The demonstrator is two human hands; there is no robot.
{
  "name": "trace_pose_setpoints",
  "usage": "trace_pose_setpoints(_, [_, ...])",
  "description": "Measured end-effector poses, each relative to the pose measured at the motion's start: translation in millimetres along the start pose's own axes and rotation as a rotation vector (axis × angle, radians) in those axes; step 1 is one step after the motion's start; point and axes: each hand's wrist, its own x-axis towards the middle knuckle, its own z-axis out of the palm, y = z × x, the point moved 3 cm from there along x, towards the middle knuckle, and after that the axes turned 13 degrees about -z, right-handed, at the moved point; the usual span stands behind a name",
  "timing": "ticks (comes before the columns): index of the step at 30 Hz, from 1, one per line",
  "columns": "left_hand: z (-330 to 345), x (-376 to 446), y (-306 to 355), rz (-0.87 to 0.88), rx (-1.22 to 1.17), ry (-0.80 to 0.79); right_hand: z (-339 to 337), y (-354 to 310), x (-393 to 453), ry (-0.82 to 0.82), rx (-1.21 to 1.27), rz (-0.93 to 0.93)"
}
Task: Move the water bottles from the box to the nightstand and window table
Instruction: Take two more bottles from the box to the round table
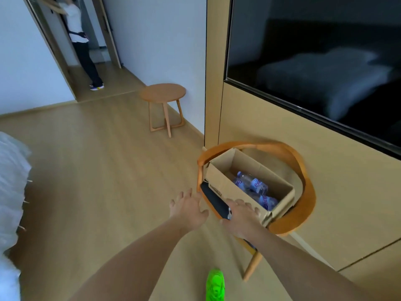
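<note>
An open cardboard box [225, 185] sits on the seat of a wooden chair [303, 192] by the wall. Inside it lie several clear water bottles [253, 187] with blue-purple labels. My left hand [187, 208] is stretched out with spread fingers just left of the box, above the floor, holding nothing. My right hand [243, 216] reaches to the box's near corner with fingers extended; whether it touches the cardboard I cannot tell.
A small round wooden side table [162, 92] stands against the white wall farther back. A bed edge [10, 170] with white linen is at the left. A person stands in the far doorway [80, 40]. A dark TV screen [314, 61] hangs on the panelled wall. My green shoe [214, 283] is below.
</note>
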Motion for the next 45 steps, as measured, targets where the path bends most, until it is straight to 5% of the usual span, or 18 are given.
trace_pose_setpoints(9, [-1.4,161.3,50.0,0.002,0.048,-0.084,-25.1,58.7,158.4,-0.019,0.069,0.015])
trace_pose_setpoints(19, [20.9,288.9,126.0,0.136,0.128,-0.206,-25.8,129.9,241.1,-0.040,0.249,0.209])
trace_pose_setpoints(34, [83.4,425.5,231.9,0.561,0.335,-0.514,-5.5,205.2,287.1,-0.111,0.458,0.669])
trace_pose_setpoints(45, [165.5,453.2,235.1,0.577,0.499,-0.657,48.7,250.5,298.1,-0.199,0.513,0.781])
